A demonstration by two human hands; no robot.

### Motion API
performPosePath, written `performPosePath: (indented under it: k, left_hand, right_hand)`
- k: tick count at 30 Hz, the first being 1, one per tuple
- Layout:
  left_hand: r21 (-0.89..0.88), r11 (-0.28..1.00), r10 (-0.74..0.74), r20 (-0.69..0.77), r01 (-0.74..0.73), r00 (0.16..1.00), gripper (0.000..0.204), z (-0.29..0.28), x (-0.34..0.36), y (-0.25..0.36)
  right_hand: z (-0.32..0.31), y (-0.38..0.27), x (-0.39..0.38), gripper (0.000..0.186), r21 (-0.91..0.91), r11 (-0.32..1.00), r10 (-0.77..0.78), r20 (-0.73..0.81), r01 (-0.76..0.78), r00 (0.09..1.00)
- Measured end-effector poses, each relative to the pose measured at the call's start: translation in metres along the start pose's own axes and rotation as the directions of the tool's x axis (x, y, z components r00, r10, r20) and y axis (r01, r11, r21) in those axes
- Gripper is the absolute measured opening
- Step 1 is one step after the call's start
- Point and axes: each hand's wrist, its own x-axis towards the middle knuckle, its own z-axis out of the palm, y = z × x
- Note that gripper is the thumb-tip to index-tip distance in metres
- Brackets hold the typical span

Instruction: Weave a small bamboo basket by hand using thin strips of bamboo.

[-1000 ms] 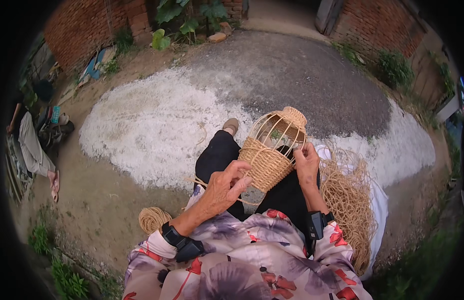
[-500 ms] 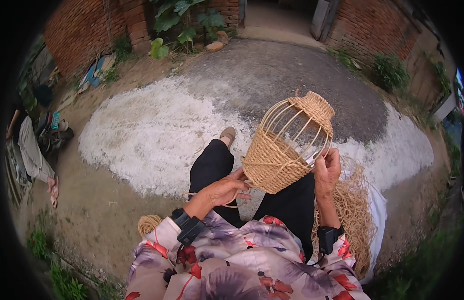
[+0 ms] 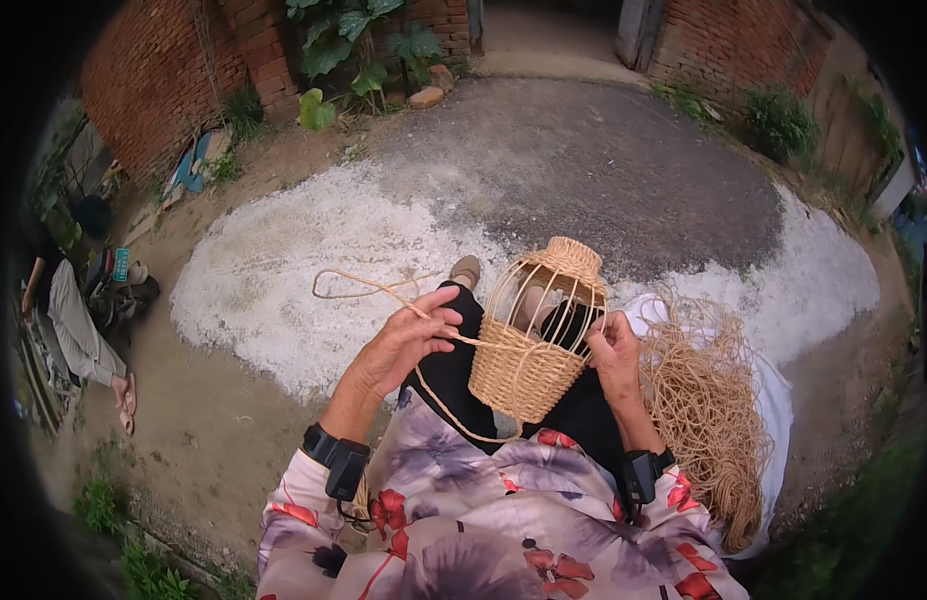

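Note:
A woven straw basket (image 3: 526, 372) rests over my lap, tilted slightly. Its lower wall and narrow neck are woven, with bare ribs showing between them. My right hand (image 3: 615, 352) pinches the ribs at the right side, just above the woven wall. To the left of the basket, my left hand (image 3: 415, 338) is raised with a straw cord (image 3: 383, 288) between its fingers. The cord loops out beyond that hand and runs across to the top of the woven wall. Another stretch of cord hangs below the hand and curves to the basket's base.
A tangled heap of straw cord (image 3: 705, 410) lies on a white sheet (image 3: 775, 410) at my right. White material (image 3: 273, 270) is spread on the ground ahead. Another person's leg (image 3: 81, 335) shows at far left. Brick walls (image 3: 153, 85) flank a doorway (image 3: 548, 35).
My left hand has risen from under the basket and drawn the cord out leftward. The basket has come lower and left, more upright, with my right hand still on its ribs.

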Motion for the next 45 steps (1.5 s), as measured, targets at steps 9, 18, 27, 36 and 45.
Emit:
performPosePath:
  k: [9,18,27,36,45]
  left_hand:
    - [0.004,1.000,-0.020,-0.092,0.021,0.996,0.029,0.056,0.021,-0.047]
    - [0.965,0.057,0.514,0.190,-0.254,0.837,0.016,0.082,0.045,-0.041]
    - [0.652,0.747,0.371,-0.247,-0.130,0.895,0.033,0.069,0.027,-0.059]
    - [0.698,0.712,0.260,-0.363,0.077,0.895,0.015,0.020,0.008,-0.049]
    - [0.839,0.532,0.270,-0.043,-0.111,0.962,0.018,0.030,0.046,-0.041]
  right_hand:
    - [0.004,-0.003,-0.007,0.009,-0.282,0.955,-0.066,0.104,0.093,0.992]
    - [0.007,0.002,-0.005,0.010,-0.284,0.952,-0.074,0.148,0.114,0.986]
    - [0.018,-0.001,-0.003,0.014,-0.562,0.820,-0.076,0.077,0.106,0.994]
    - [0.001,-0.006,0.003,0.018,-0.527,0.838,-0.047,0.190,0.143,0.981]
    - [-0.003,-0.006,0.003,0.015,-0.467,0.878,-0.005,0.206,0.103,0.978]
